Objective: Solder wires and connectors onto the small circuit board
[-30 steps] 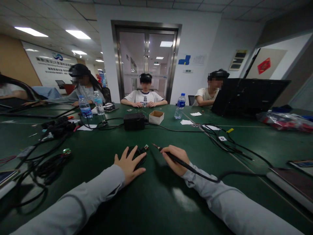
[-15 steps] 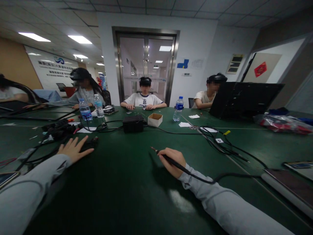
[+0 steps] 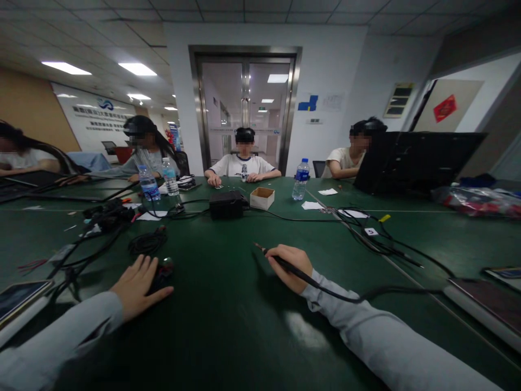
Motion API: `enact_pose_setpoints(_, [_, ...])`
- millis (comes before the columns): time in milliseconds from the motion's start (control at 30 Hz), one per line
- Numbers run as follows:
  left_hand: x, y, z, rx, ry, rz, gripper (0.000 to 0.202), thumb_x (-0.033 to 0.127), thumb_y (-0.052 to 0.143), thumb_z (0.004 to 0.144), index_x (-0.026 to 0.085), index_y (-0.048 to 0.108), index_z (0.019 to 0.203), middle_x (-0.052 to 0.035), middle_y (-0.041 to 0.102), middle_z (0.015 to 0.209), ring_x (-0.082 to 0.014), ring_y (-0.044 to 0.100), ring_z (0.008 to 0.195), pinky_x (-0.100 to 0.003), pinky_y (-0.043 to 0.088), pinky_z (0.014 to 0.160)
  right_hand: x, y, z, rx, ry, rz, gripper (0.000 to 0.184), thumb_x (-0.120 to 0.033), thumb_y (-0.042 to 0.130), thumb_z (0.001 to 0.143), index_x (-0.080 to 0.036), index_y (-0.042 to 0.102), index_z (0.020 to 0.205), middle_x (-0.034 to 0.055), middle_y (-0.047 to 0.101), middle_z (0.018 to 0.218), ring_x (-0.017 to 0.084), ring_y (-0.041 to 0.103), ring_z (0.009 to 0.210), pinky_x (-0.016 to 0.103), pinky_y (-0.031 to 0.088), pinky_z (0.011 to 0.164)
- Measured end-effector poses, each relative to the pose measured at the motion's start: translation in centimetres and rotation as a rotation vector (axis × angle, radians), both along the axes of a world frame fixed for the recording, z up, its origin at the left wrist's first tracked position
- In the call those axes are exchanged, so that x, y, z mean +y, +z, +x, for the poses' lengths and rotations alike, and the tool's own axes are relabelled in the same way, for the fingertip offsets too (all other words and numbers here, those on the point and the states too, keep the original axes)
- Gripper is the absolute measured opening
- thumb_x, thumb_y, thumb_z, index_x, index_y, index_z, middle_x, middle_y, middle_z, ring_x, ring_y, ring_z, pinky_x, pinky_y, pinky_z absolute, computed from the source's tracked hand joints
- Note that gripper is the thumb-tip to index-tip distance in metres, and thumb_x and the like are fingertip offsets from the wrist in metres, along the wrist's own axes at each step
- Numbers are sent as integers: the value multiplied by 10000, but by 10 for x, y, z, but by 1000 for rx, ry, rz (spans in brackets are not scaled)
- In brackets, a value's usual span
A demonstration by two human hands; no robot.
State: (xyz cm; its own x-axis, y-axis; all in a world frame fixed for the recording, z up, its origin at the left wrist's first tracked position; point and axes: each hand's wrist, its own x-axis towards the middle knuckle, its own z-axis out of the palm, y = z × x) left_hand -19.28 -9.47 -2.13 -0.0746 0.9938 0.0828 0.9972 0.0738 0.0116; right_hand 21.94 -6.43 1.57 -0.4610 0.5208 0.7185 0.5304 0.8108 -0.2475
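My right hand [image 3: 291, 266] is closed round a soldering iron [image 3: 288, 265], pen fashion, its metal tip pointing up and left just over the green table [image 3: 228, 326]. A black cord runs back from the iron along my right forearm. On the left, my left hand [image 3: 137, 288] is open, with fingers stretched forward and the thumb apart. It covers part of a small dark object with red bits [image 3: 163, 272]; what this is I cannot make out. Just beyond those fingers lies a coiled black cable [image 3: 147, 241].
A black box [image 3: 226, 205] and a small open carton [image 3: 262, 199] stand ahead. Water bottles [image 3: 301, 179] stand farther back. Cables [image 3: 366, 239] and a dark flat case [image 3: 488, 307] lie right; a phone [image 3: 22, 298] lies left. Several people sit around, one behind a monitor [image 3: 419, 163].
My left hand has moved nearer and slightly right, uncovering the coiled cable; the dark object with red bits now shows beside its thumb. My right hand keeps its hold on the soldering iron.
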Motion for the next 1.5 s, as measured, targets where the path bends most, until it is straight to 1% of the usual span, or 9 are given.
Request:
enact_pose_setpoints(133, [28,7,74,-84,-132,-134,1009,698,393,758,-1,275,1476,-231,169,1570,-365,116,1467,-482,235,1166,0,0,0,-2,-6,3,155,-230,482,936,-203,628,890,43,688,799,145,657,689,242,501,651])
enact_pose_setpoints(267, [63,17,141,-138,-164,-148,943,644,390,804,15,233,1489,-247,170,1568,-373,139,1462,-505,247,1151,0,0,1,5,-5,-1,151,-237,483,938,-207,625,896,40,686,796,145,653,689,244,501,657])
enact_pose_setpoints(433, [89,27,190,-180,-207,-155,993,689,455,760,67,222,1499,-239,178,1571,-388,117,1464,-543,214,1149,-1,1,1,36,-24,6,143,-228,492,932,-212,625,883,31,681,781,141,643,670,243,489,640])
enact_pose_setpoints(567, [98,34,198,-238,-263,-133,1082,719,541,692,105,191,1510,-203,159,1587,-384,37,1473,-584,159,1158,-1,2,0,56,-29,13,134,-212,500,924,-212,628,886,29,679,779,139,634,655,241,480,626])
enact_pose_setpoints(633, [99,33,197,-303,-344,-82,933,611,564,746,150,249,1492,-165,273,1566,-335,151,1471,-531,188,1172,-1,2,0,56,-24,17,136,-215,497,927,-212,628,890,30,673,769,138,626,641,241,476,615])
enact_pose_setpoints(733, [97,27,196,-419,-430,-32,760,440,596,780,202,315,1446,-114,506,1434,-272,433,1351,-433,296,1146,0,2,-1,45,-13,26,144,-222,488,936,-209,625,892,31,662,752,137,614,620,242,468,603])
enact_pose_setpoints(833, [94,23,196,-504,-464,2,695,364,632,761,239,358,1387,-66,610,1324,-256,542,1246,-403,362,1103,-1,2,-2,32,-1,27,154,-231,482,944,-206,625,892,31,651,745,135,600,601,243,461,592])
enact_pose_setpoints(1100, [92,23,197,-538,-521,45,427,318,634,746,253,524,1154,-33,677,1184,-226,595,1168,-370,444,1021,-4,5,-3,11,23,38,143,-213,486,934,-203,623,896,29,643,737,127,586,597,238,461,590])
enact_pose_setpoints(1500, [91,23,197,-550,-524,36,400,321,627,758,237,537,1138,-39,681,1176,-214,609,1147,-351,461,1000,-1,2,-3,6,38,37,134,-200,486,927,-203,618,904,26,647,751,129,599,625,235,463,615])
